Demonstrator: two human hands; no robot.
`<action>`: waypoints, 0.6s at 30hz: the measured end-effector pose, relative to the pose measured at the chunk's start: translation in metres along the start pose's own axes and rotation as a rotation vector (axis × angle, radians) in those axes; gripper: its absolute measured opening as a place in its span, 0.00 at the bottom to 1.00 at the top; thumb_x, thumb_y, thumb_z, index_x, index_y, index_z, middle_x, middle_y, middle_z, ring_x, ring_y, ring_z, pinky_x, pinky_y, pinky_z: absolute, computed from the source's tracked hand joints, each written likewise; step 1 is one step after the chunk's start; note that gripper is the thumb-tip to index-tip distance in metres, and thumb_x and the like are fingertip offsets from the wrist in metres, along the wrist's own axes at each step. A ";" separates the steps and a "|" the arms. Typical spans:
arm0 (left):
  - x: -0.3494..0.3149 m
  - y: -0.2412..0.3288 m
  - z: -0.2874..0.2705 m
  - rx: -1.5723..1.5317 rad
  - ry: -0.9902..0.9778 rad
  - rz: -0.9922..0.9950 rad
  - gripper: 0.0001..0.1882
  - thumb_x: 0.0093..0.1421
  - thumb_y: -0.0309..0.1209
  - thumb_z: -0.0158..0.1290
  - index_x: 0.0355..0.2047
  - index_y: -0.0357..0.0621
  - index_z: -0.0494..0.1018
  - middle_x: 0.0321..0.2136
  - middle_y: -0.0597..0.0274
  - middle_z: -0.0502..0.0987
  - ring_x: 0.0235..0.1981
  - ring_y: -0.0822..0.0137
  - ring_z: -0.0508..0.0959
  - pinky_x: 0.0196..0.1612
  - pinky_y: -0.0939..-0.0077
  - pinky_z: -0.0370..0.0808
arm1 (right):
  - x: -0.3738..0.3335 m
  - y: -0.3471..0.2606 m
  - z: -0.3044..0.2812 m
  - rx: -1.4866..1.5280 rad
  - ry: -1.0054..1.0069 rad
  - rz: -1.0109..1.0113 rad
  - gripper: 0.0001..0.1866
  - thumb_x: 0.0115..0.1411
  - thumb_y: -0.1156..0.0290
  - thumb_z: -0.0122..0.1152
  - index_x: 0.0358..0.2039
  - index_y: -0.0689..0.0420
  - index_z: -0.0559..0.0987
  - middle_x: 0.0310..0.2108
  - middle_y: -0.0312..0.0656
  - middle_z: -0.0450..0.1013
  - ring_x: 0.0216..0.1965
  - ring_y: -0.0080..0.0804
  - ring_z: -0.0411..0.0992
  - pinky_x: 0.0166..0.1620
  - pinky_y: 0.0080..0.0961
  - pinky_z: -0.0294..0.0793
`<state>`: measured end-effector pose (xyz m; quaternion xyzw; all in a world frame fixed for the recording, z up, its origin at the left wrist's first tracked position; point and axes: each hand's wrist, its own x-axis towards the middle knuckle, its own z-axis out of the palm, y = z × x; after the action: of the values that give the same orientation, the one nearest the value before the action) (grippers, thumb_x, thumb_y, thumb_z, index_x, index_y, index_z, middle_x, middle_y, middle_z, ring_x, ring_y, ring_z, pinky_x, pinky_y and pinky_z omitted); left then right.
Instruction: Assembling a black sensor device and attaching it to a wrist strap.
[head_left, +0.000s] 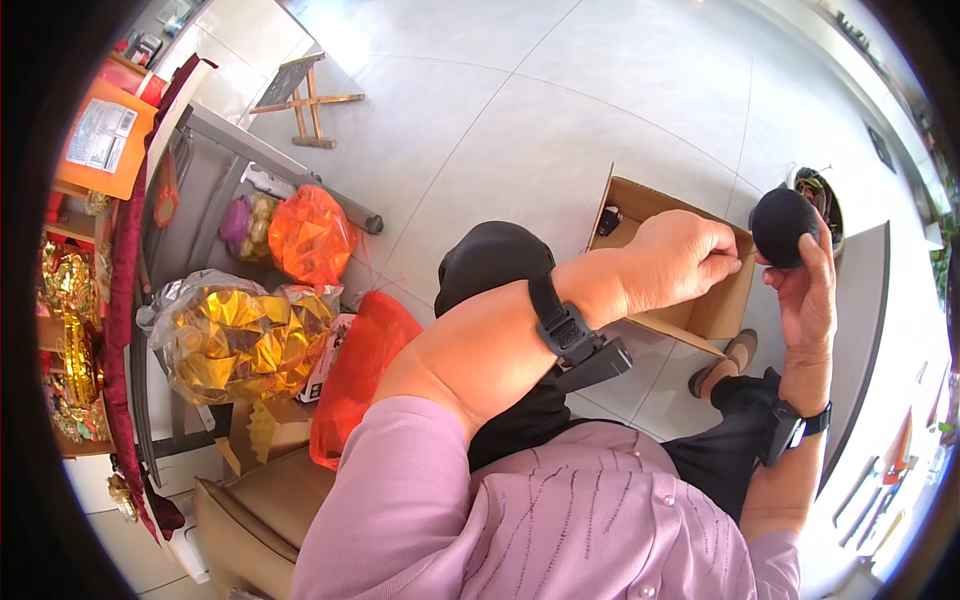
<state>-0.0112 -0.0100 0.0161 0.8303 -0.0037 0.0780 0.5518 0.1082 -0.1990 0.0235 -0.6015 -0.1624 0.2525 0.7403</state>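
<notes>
Person in a mauve ribbed top sits above pale floor tiles, both bare hands out toward the right of the scene. A black rounded object is held up in the right hand, just beyond the right-hand end of an open cardboard box. It is nearly a ball, only a little taller than wide; that slight long axis runs away from the wearer, its domed end facing outward and its lower end toward the palm. I cannot make out a definite front.

The right thumb and fingers are bent around it in a firm-looking hold, though some fingertips are hidden behind it. The left hand is curled with fingertips drawn together, near the object but apart from it; whether it pinches something thin, I cannot tell. The left forearm hides part of the box, where a small dark item is too small to identify. A planter is partly covered by the black object.

The object's surface looks matte and smooth. Black straps carry devices on both wrists. To the left, crinkled plastic surrounds shiny gold foil, beside a filmy red bag; the picture's dark round rim cuts off the shelves.
</notes>
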 end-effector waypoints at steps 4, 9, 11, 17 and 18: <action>-0.001 -0.001 -0.006 -0.041 0.024 0.101 0.08 0.59 0.33 0.60 0.32 0.40 0.79 0.21 0.54 0.78 0.20 0.67 0.75 0.27 0.74 0.71 | -0.004 -0.001 0.012 -0.562 0.036 -0.112 0.34 0.53 0.68 0.63 0.61 0.55 0.67 0.45 0.38 0.73 0.40 0.23 0.73 0.37 0.18 0.72; 0.008 -0.011 -0.014 -0.076 0.055 0.091 0.08 0.58 0.31 0.62 0.31 0.39 0.79 0.22 0.57 0.79 0.22 0.71 0.76 0.28 0.76 0.71 | -0.009 0.008 0.019 -0.605 -0.155 0.094 0.35 0.51 0.73 0.63 0.61 0.59 0.67 0.47 0.38 0.72 0.43 0.23 0.72 0.44 0.17 0.73; 0.008 -0.011 -0.016 -0.079 0.055 0.079 0.08 0.57 0.31 0.62 0.30 0.38 0.79 0.23 0.58 0.80 0.24 0.73 0.76 0.29 0.77 0.72 | -0.011 0.008 0.018 -0.453 -0.272 0.293 0.36 0.49 0.74 0.64 0.61 0.61 0.67 0.46 0.38 0.72 0.43 0.23 0.71 0.45 0.18 0.73; 0.013 -0.012 -0.013 -0.238 0.055 0.027 0.09 0.58 0.31 0.62 0.31 0.36 0.79 0.24 0.62 0.80 0.27 0.76 0.76 0.32 0.79 0.73 | -0.024 0.011 0.020 0.059 -0.404 0.347 0.46 0.44 0.67 0.68 0.63 0.62 0.60 0.52 0.42 0.69 0.47 0.32 0.73 0.48 0.26 0.76; 0.014 -0.014 -0.012 -0.264 0.064 0.008 0.09 0.58 0.31 0.62 0.31 0.37 0.79 0.24 0.63 0.80 0.27 0.77 0.75 0.32 0.80 0.73 | -0.024 0.012 0.019 0.118 -0.405 0.338 0.49 0.43 0.65 0.68 0.65 0.62 0.57 0.54 0.43 0.68 0.49 0.36 0.74 0.49 0.32 0.78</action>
<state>0.0021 0.0076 0.0099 0.7475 0.0007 0.1055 0.6559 0.0760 -0.1953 0.0174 -0.5130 -0.1894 0.4967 0.6740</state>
